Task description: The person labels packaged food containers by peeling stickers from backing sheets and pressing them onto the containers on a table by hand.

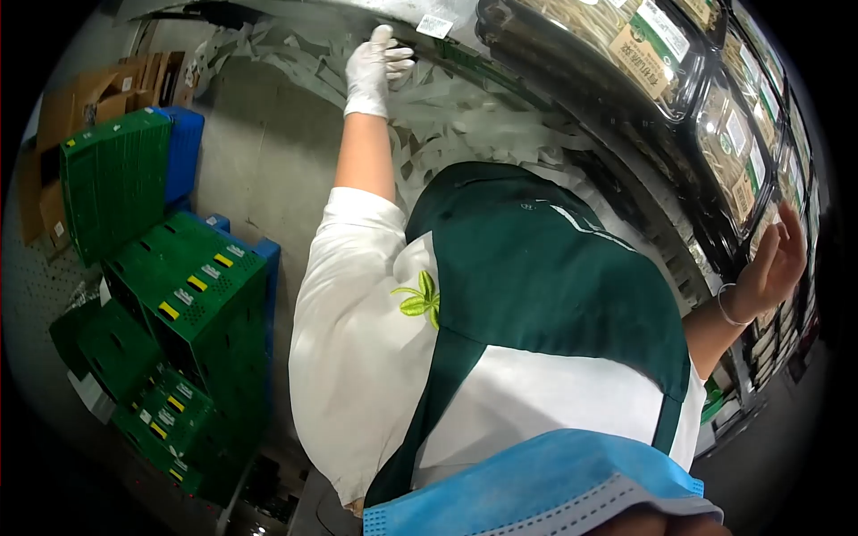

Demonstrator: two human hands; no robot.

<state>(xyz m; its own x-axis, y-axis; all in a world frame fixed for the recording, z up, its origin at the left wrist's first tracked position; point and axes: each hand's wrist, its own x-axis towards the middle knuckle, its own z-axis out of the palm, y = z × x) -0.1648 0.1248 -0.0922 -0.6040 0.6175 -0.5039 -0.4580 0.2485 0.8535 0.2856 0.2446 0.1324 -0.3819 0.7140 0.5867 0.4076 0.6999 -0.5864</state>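
Note:
My left hand (377,71), in a white glove, is held out at the top, left of centre. Its fingers are apart and hold nothing. Nearby is a metal edge with a small white label (434,26). At the right, my bare right hand (776,259) has its fingers spread beside stacked black trays with clear covers (735,134). Whether its fingertips touch a tray I cannot tell. Pale stringy food and brown and green labels show through the covers. A thin band circles my right wrist.
Green crates (192,277) are stacked at the left, with a blue crate (183,152) behind. Cardboard boxes (80,112) stand at the far left. Pale scraps (447,125) lie below the shelf edge. My green apron and blue mask fill the middle and bottom.

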